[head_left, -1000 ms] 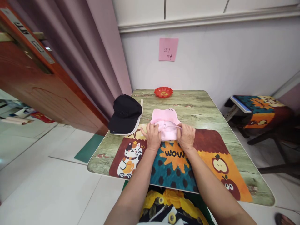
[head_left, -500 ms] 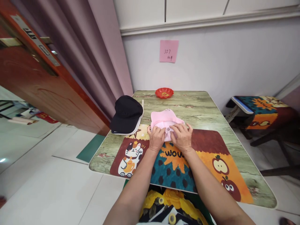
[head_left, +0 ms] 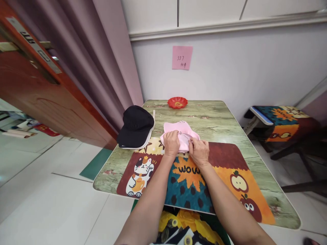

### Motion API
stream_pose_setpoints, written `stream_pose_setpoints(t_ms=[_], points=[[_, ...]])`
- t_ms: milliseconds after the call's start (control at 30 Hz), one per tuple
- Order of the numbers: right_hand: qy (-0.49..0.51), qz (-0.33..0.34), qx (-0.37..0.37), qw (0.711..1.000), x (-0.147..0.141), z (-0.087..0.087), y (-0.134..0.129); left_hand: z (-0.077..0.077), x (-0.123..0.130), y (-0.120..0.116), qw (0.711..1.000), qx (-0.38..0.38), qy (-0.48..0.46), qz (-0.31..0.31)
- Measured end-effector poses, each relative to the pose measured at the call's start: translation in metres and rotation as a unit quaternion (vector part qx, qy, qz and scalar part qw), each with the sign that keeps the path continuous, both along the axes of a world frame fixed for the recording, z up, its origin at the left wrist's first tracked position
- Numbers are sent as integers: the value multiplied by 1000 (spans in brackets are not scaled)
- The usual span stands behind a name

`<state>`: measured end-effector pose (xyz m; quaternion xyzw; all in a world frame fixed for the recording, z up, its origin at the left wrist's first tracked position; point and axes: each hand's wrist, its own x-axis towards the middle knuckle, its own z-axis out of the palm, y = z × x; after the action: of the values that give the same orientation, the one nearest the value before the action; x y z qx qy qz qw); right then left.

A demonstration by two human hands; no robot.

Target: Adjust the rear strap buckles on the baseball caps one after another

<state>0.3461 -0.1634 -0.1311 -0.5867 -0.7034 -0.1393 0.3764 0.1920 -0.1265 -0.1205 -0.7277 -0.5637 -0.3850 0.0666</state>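
Note:
A pink cap [head_left: 180,127] lies on the table in front of me, its inside partly turned up toward me. My left hand [head_left: 171,143] is closed on its left edge, fingers curled over the cloth. At the near right edge, my right hand [head_left: 199,150] pinches the fabric with thumb and fingers. Part of the cap is hidden beneath both hands. Left of it, a black cap [head_left: 136,124] rests with its brim toward me, and a white cap edge [head_left: 147,139] shows from underneath.
The wood-patterned table [head_left: 209,117] carries a colourful mat [head_left: 227,153] and, at the back, a red scalloped dish [head_left: 177,102]. A pink note [head_left: 182,58] is stuck on the wall. An orange-brown door [head_left: 61,105] and a curtain stand at left; a second table [head_left: 283,117] is at right.
My left hand has shifted from the cap's near middle to a grip over its left edge. The right hand has moved slightly down, and the cap's inner part is folded differently.

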Motion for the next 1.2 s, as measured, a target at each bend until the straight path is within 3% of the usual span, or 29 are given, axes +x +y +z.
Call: stream_pose_setpoints(t_ms=[233, 433, 500, 633, 767, 833, 933, 1000, 1100, 1200], points=[[-23, -8, -19, 1000, -7, -6, 7, -15, -1, 20, 995, -26, -96, -2], [-42, -22, -70, 996, -14, -3, 40, -13, -4, 45, 986, -44, -161, -15], [-33, -27, -96, 994, -15, 5, 52, -8, -5, 56, 980, -54, -188, -27], [65, -43, -223, 972, -12, 29, 71, 11, -8, 75, 964, -87, -240, -72], [179, -2, -235, 955, -4, 53, 83, 40, -9, 84, 945, -118, -285, -106], [291, 74, -224, 927, -2, 63, 87, 56, -9, 81, 914, -153, -348, -141], [463, 177, -219, 840, -3, 75, 88, 76, -10, 71, 837, -211, -466, -194], [545, 204, -233, 779, -7, 81, 87, 86, -11, 63, 803, -234, -505, -215], [621, 208, -255, 711, -11, 86, 86, 93, -13, 55, 776, -253, -527, -235], [643, 193, -263, 693, -14, 86, 85, 95, -14, 52, 772, -261, -530, -235]])
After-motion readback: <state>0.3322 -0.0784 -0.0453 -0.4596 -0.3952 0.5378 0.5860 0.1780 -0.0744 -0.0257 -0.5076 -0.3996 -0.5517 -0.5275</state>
